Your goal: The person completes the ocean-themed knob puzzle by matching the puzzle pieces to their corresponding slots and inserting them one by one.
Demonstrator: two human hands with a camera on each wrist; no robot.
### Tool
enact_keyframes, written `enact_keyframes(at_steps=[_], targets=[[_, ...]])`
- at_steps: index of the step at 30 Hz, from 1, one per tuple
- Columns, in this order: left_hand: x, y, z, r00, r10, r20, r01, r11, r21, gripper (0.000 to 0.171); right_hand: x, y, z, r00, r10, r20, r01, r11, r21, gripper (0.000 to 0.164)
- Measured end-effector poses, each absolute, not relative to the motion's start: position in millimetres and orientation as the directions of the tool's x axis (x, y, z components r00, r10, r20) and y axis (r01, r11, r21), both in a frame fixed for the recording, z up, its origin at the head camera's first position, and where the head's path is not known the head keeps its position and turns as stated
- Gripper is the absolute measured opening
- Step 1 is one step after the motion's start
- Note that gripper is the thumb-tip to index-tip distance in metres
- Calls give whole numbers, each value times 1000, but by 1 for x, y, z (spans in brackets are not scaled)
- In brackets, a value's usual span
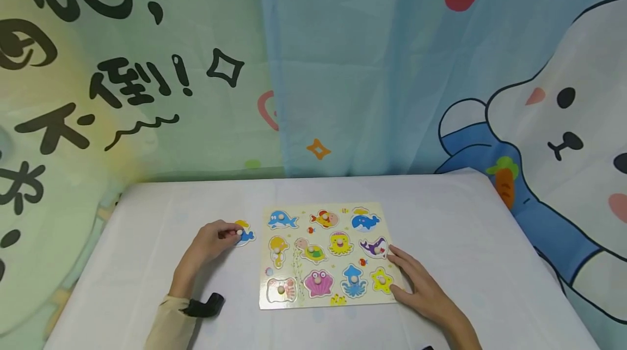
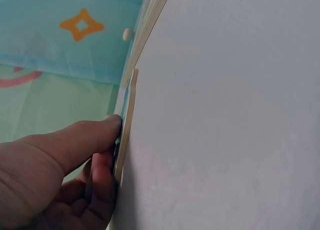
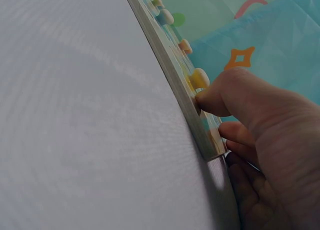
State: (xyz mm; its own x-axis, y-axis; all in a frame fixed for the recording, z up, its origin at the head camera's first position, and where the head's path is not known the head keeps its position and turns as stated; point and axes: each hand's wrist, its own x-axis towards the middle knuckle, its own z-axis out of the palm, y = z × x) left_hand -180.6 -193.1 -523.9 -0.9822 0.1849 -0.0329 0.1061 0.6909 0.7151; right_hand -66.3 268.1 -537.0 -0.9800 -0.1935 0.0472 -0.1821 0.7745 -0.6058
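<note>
My left hand (image 1: 215, 238) is just left of the board, pinching a small blue whale puzzle piece (image 1: 247, 237) with a yellow top. Edge-on in the left wrist view, the piece (image 2: 127, 125) shows its thin wooden side, and the thumb and fingers hide part of its face. At the right edge of a pale yellow puzzle board (image 1: 323, 304), my right hand (image 1: 421, 287) rests with its fingers spread. In the right wrist view the thumb touches the board's top near its corner. A similar blue whale picture (image 1: 364, 222) shows at the board's upper right.
Sea-animal pieces with knobs sit in the board, among them a pink shell (image 1: 318, 283), a blue squid (image 1: 354, 281) and a yellow starfish (image 1: 381, 280). A white cloth (image 1: 490, 263) covers the table. Behind it hangs a printed curtain (image 1: 343, 67).
</note>
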Motion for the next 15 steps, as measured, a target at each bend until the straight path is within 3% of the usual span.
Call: enact_keyframes(at_steps=[15], targets=[[-179,-187,-524,-987,162,4,122,722,681,16,-65,269,-537,-981,-187,60,-184,768,-614,61]])
